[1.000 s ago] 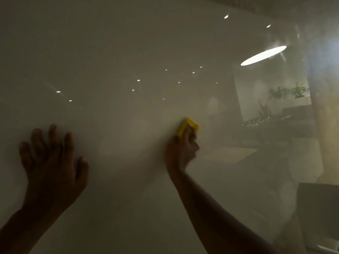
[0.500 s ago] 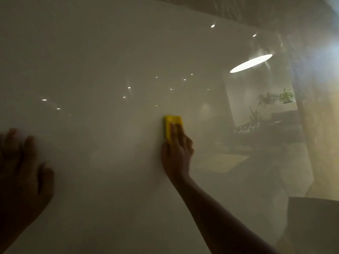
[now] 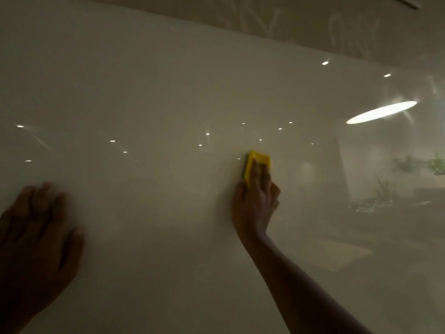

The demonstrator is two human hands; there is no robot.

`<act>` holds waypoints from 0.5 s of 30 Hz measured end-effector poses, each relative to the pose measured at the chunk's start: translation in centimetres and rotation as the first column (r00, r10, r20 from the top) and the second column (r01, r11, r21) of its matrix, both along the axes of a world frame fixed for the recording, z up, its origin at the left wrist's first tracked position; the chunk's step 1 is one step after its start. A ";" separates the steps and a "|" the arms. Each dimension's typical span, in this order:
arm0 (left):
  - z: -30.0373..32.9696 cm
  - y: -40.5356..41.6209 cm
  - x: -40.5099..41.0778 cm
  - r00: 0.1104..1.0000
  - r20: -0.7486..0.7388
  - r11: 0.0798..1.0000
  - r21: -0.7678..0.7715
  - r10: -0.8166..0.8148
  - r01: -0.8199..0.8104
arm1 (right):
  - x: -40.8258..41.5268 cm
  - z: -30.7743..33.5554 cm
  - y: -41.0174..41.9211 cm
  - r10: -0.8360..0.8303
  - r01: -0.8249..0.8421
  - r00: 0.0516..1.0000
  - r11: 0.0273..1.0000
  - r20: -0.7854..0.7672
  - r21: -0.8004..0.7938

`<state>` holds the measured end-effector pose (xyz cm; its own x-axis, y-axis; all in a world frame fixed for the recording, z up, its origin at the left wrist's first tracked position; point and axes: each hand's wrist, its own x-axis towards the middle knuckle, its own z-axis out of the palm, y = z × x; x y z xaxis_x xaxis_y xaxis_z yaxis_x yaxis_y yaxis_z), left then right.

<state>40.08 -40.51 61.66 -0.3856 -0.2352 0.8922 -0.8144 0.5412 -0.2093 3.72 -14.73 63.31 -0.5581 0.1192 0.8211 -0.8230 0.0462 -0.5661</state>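
Observation:
A yellow sponge [image 3: 261, 158] lies flat against a glossy white wall panel [image 3: 156, 92], right of the middle. My right hand [image 3: 255, 206] reaches up from the lower right and presses the sponge to the panel with its fingers laid straight over it. Only the sponge's top and left edge show past the fingers. My left hand [image 3: 36, 237] rests spread flat on the panel at the lower left, holding nothing.
The panel's top edge runs slantwise across the upper view, with a patterned wall [image 3: 313, 18] above it. The gloss mirrors small ceiling spots, an oval lamp [image 3: 381, 112] and green plants [image 3: 435, 163] at the right. The room is dim.
The view has tilted up, bringing the panel's top edge in. My right hand went from curled around the tilted sponge to flat fingers on it, now upright. My left hand stays on the panel.

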 end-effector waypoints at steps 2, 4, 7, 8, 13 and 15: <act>0.4 3.2 0.3 0.997 -0.073 0.991 -0.127 0.033 -0.043 | 4.2 1.8 -0.9 0.036 -0.017 0.956 0.998 -0.290 0.066; 0.8 5.4 0.3 0.996 -0.090 0.969 -0.246 -0.019 -0.004 | 8.2 0.6 -1.9 0.145 -0.001 0.780 0.973 -0.609 0.231; 1.4 8.5 0.5 0.992 -0.116 0.952 -0.307 -0.042 0.005 | 10.7 -0.6 -2.5 0.316 0.152 0.408 0.902 -0.857 0.405; 1.6 9.1 1.0 0.990 -0.140 0.954 -0.300 -0.025 -0.019 | 10.8 0.3 -2.6 0.325 0.199 0.331 0.894 -0.886 0.402; 2.2 9.4 6.5 0.983 -0.182 0.966 -0.247 0.035 -0.080 | 8.5 6.0 -2.3 0.126 0.066 0.640 0.974 -0.758 0.219; 1.9 9.2 9.7 0.985 -0.163 0.970 -0.226 0.052 -0.089 | 7.5 8.2 -2.0 0.016 0.024 0.888 0.996 -0.460 0.080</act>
<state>49.74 -31.34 63.53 -0.2283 -0.0362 0.9729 -0.8811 0.4328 -0.1906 11.18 -16.77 71.47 -0.1153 0.0423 0.9924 -0.9897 0.0799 -0.1184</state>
